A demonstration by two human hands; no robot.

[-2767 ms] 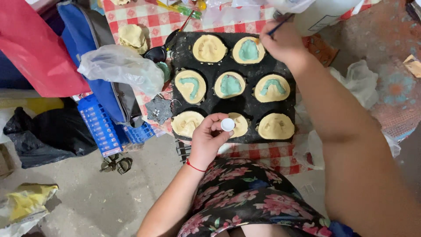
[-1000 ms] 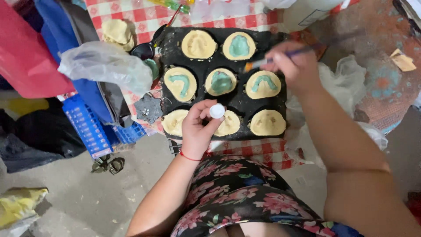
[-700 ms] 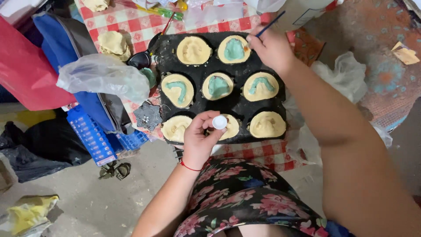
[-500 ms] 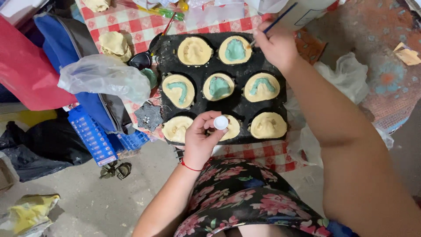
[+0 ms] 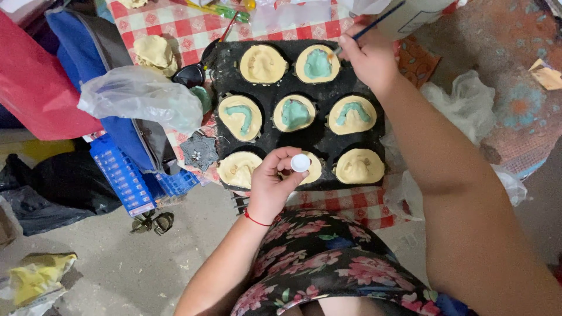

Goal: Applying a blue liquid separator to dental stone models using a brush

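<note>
A black muffin tray (image 5: pixel 316 137) lies on a red checked cloth (image 5: pixel 175 29), its cups filled with pale dough discs. Several discs carry teal paint, such as the far one (image 5: pixel 318 63); the near row is unpainted. My right hand (image 5: pixel 369 55) holds a thin brush (image 5: pixel 377 20) with its tip at the far painted disc. My left hand (image 5: pixel 275 184) holds a small white cap (image 5: pixel 300 162) over the tray's near edge.
A clear plastic bag (image 5: pixel 137 102) lies on a blue bag (image 5: pixel 126 146) to the left, beside a red sheet (image 5: pixel 41 88). A loose dough piece (image 5: pixel 155 52) and a metal star ornament (image 5: pixel 199 151) sit left of the tray. Crumpled plastic (image 5: pixel 468 102) lies to the right.
My right hand swung from the right middle cup back up to the far painted disc with the brush. My left hand stayed at the tray's near edge with the cap.
</note>
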